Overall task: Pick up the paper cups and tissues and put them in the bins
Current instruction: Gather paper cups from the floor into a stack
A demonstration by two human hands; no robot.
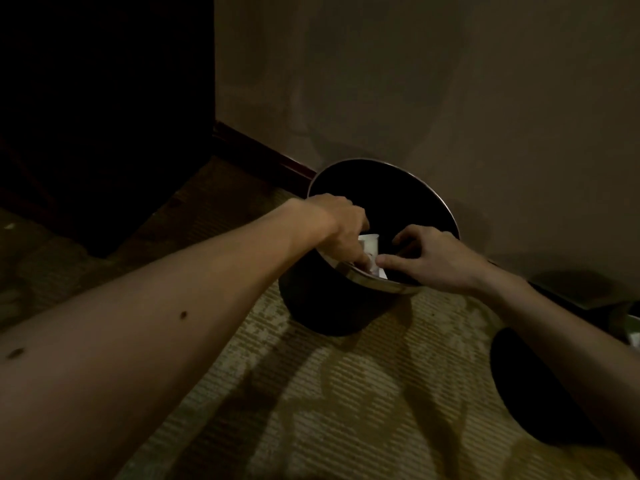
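Closest to me the patterned carpet (pixel 346 393) is running under both my forearms, and a dark round shape (pixel 533 386) is sitting on it under my right arm. It is possibly a second bin, though it is too dim to say. Further out, I am reaching both arms over the near rim of the black bin (pixel 433 192), because I want the rubbish hanging above the opening, not above the floor, when it drops. My left hand (pixel 341 230) is curling its fingers round a white paper cup (pixel 370 244), holding it tilted just inside the metal rim. Below the cup a white scrap (pixel 380 273), likely tissue, is lying against the inner near edge. My right hand (pixel 433 258) is hovering beside it over the mouth, thumb stretching towards that scrap, fingers bending down. Whether it is pinching anything I cannot tell in this light. Inside, the bin is showing only blackness apart from those white pieces, so any other contents are hidden from me. Behind it the skirting board (pixel 263 150) is meeting the plain wall (pixel 450 98), with dark furniture (pixel 104 116) looming at far left.
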